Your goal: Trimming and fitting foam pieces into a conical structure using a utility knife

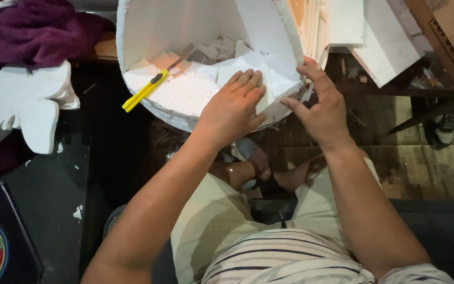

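While left hand [232,108] presses foam piece [248,73], right hand [319,108] steadies.

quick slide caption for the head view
Left hand pressed flat on a white foam piece, right hand at its edge, yellow utility knife alongside.

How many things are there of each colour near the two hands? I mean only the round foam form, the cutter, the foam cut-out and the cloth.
White: 2, the round foam form under the left hand and right hand, and the foam cut-out
Yellow: 1, the cutter
Purple: 1, the cloth
Total: 4
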